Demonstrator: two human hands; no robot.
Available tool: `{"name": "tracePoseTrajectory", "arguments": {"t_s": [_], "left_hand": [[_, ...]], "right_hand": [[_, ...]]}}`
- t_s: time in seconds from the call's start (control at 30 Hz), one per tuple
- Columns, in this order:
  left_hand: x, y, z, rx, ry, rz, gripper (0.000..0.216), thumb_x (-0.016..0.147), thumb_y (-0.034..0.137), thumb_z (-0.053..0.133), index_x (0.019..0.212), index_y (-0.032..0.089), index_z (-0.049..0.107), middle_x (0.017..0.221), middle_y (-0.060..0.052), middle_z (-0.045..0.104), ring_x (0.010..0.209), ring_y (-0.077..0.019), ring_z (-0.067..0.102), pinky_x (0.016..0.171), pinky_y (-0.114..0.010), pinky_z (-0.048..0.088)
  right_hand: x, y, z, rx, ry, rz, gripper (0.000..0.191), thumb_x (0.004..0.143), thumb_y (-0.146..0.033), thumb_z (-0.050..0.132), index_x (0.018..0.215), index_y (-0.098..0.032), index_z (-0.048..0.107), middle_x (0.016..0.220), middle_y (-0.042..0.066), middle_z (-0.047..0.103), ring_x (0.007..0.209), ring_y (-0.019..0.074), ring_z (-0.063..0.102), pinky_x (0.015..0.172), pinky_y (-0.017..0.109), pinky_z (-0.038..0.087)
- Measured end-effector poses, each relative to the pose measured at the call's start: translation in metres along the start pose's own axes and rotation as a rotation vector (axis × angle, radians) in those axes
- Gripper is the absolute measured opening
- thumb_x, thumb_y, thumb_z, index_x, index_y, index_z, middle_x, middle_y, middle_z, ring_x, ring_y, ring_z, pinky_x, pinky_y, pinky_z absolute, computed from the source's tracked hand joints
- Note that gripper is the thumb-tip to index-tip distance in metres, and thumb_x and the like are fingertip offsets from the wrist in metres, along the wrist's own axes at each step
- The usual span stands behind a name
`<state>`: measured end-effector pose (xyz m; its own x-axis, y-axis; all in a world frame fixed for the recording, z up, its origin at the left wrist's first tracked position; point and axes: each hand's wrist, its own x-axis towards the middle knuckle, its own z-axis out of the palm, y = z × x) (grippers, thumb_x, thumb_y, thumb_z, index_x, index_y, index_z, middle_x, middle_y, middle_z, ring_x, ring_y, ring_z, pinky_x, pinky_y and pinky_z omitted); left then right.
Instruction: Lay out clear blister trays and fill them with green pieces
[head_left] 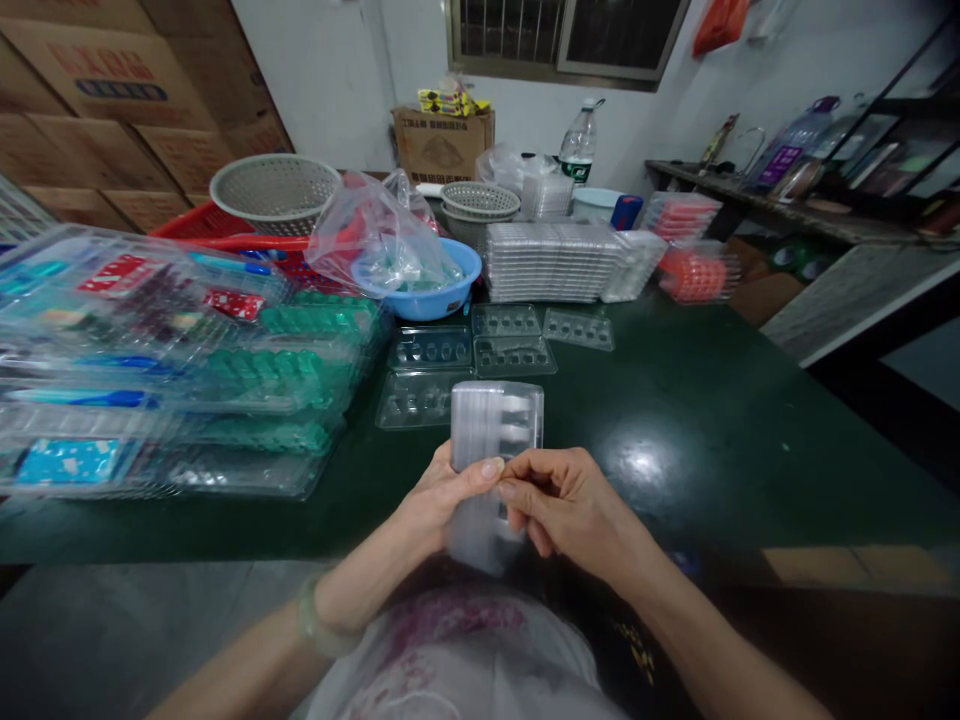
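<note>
A stack of clear plastic trays (480, 425) stands on end in my left hand (442, 500), whose fingers wrap round its left side with the thumb across the front. My right hand (562, 500) is closed in a pinch against the stack's right side, touching my left thumb tip. What lies between the right fingertips is hidden. Just beyond the stack, several single clear trays with moulded hollows lie flat on the green table (697, 430), among them a front left tray (420, 398) and a far right tray (579, 328).
Layered clear packages (172, 400) with green inserts cover the table's left side. Behind are a blue basin (442, 300) with a plastic bag, a grey colander (275, 190), a long row of stacked clear trays (551, 262) and red-filled packs (697, 273). A shelf (787, 210) stands right.
</note>
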<state>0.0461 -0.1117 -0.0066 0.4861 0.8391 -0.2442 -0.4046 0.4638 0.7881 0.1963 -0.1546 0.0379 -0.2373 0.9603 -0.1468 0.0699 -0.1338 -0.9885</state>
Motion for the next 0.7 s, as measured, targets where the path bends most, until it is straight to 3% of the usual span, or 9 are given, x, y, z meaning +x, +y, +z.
{"name": "tracePoseTrajectory", "arguments": {"t_s": [0.23, 0.47, 0.6, 0.7], "left_hand": [[0.001, 0.0, -0.003, 0.023, 0.016, -0.004, 0.037, 0.065, 0.025, 0.072, 0.094, 0.015, 0.052, 0.06, -0.001, 0.065, 0.048, -0.016, 0.062, 0.046, -0.026, 0.051], [-0.001, 0.003, 0.007, 0.036, -0.051, 0.021, 0.036, 0.061, 0.022, 0.075, 0.091, 0.013, 0.058, 0.061, -0.003, 0.066, 0.052, -0.0168, 0.063, 0.049, -0.026, 0.051], [-0.004, 0.004, 0.01, -0.005, 0.096, 0.012, 0.042, 0.055, 0.016, 0.077, 0.093, 0.015, 0.059, 0.071, -0.003, 0.068, 0.059, -0.0179, 0.064, 0.054, -0.027, 0.052], [-0.019, 0.011, -0.002, -0.05, 0.276, -0.065, 0.037, 0.055, 0.017, 0.074, 0.09, 0.013, 0.06, 0.07, -0.004, 0.068, 0.058, -0.0193, 0.064, 0.054, -0.03, 0.053]], "right_hand": [[0.001, -0.004, -0.001, -0.012, -0.03, -0.002, 0.022, 0.083, -0.027, 0.047, 0.067, -0.015, 0.055, 0.058, -0.003, 0.056, 0.036, 0.002, 0.04, 0.036, 0.015, 0.03], [0.005, 0.0, 0.001, -0.08, -0.001, -0.025, 0.017, 0.081, -0.022, 0.046, 0.069, -0.015, 0.055, 0.055, -0.003, 0.052, 0.04, 0.004, 0.04, 0.038, 0.016, 0.029], [0.0, -0.007, 0.002, -0.182, 0.134, -0.122, 0.014, 0.075, -0.015, 0.048, 0.061, -0.016, 0.051, 0.052, -0.005, 0.044, 0.048, 0.0055, 0.039, 0.043, 0.017, 0.03], [-0.013, -0.024, -0.009, -0.284, 0.256, -0.184, 0.011, 0.071, -0.013, 0.05, 0.061, -0.017, 0.051, 0.053, -0.005, 0.044, 0.049, 0.0061, 0.039, 0.043, 0.018, 0.029]]}}
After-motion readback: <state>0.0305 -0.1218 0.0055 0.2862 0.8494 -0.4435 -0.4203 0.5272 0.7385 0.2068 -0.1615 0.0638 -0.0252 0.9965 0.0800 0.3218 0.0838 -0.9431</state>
